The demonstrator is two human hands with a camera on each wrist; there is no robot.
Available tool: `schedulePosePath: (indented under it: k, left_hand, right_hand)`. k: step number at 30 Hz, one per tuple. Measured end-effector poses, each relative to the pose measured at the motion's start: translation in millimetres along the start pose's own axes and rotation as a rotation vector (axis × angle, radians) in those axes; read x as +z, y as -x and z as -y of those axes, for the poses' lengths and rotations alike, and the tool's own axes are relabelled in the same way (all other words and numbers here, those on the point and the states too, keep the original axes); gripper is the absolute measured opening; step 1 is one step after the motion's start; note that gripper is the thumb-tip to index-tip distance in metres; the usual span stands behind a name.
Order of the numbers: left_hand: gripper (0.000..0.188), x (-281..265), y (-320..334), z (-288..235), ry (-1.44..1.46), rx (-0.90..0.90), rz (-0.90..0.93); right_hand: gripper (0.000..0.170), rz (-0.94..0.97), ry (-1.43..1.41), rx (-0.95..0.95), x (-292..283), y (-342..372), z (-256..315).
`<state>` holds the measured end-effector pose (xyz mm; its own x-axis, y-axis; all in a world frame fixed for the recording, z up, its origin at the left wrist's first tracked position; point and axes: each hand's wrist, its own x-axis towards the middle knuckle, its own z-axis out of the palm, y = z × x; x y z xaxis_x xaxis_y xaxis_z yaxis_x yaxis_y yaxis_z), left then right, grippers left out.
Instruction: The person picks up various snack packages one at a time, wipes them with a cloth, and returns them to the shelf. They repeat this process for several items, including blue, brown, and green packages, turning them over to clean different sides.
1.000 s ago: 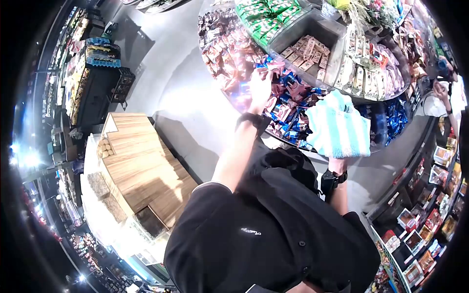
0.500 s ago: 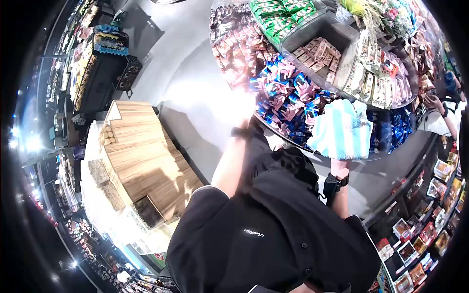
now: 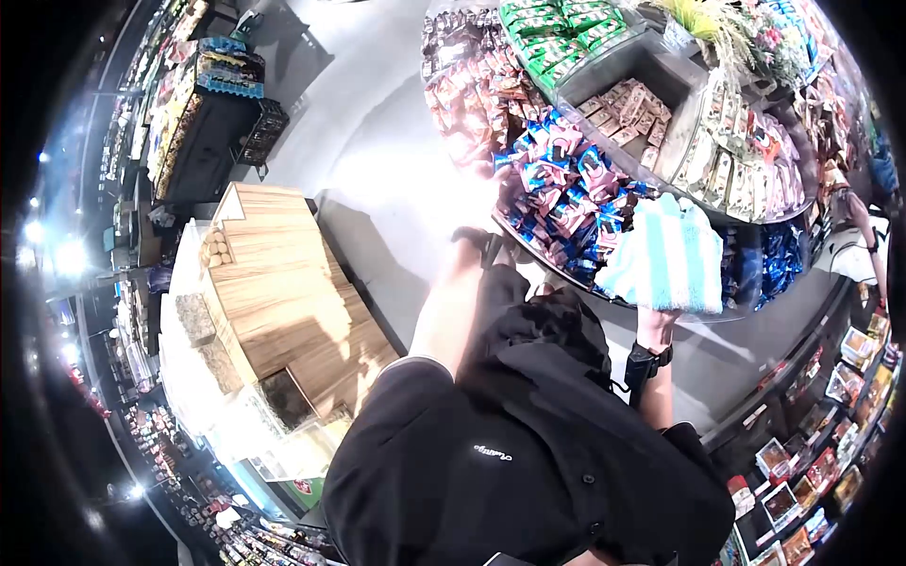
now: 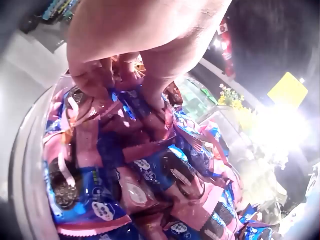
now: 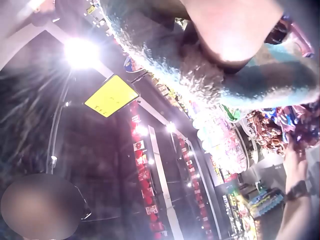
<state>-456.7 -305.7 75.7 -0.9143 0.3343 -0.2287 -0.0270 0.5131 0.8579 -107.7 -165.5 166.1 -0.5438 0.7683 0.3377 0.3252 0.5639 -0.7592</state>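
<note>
My left hand reaches down into a heap of pink-and-blue biscuit packets, its thumb and fingers around a packet near the bin wall. In the head view strong glare washes out that hand, which is at the left end of the heap. A blue-and-white striped towel lies over my right hand, hiding most of it in the head view. Towel folds surround that hand in the right wrist view, and it holds the cloth close over the right part of the packets.
Clear dividers split the round display into sections with green packets, small brown bars and pale wrapped sticks. Flowers stand at its top. A wooden counter is to the left, shelves of packaged food to the right.
My left hand has drawn back from farther over the packets to the heap's left edge. The right hand keeps the towel over the same part of the display. The head view has shifted slightly.
</note>
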Motion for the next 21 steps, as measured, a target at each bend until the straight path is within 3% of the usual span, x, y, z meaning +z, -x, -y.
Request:
schedulePosePath:
  k: [1,5,6,7,9,10,12,13,16,18,20,21]
  left_hand:
    - [0.033,2,-4,10,0.049,-0.002,0.012]
    - [0.026,-1,-19,50,0.312,-0.126,0.028]
    - [0.026,-5,-17,48,0.368,-0.157,0.018]
    - [0.026,-10,-11,38,0.436,-0.177,0.007]
    - [0.025,-24,2,12,0.562,-0.194,-0.026]
    - [0.024,-31,11,-5,0.624,-0.182,-0.039]
    - [0.024,-38,25,-34,0.735,-0.138,-0.04]
    - [0.024,-46,34,-49,0.796,-0.118,-0.031]
    - [0.021,-53,63,-87,0.998,-0.038,0.053]
    - [0.026,-62,96,-129,1.02,0.056,0.272]
    - [0.029,-63,128,-161,1.08,0.021,0.313]
    - [0.032,-60,143,-178,1.106,0.053,0.354]
  right_hand:
    - [0.038,-0.011,-0.135,0.097,0,-3,6]
    - [0.038,-0.038,0.108,-0.177,-4,-13,22]
    - [0.04,-0.033,-0.098,-0.025,-1,-5,8]
    - [0.043,-0.026,-0.304,0.128,5,4,-4]
    - [0.048,0.007,-0.328,0.111,6,14,-22]
    - [0.051,0.032,-0.146,-0.057,1,10,-15]
    - [0.054,0.052,-0.008,-0.185,2,6,-9]
    - [0.054,0.047,-0.052,-0.144,4,5,-9]
    - [0.055,0.025,-0.181,-0.017,12,2,-5]
    - [0.053,-0.029,-0.214,-0.095,18,-5,13]
    - [0.05,-0.118,-0.187,-0.336,20,-17,47]
    - [0.047,-0.006,-0.132,-0.263,29,4,23]
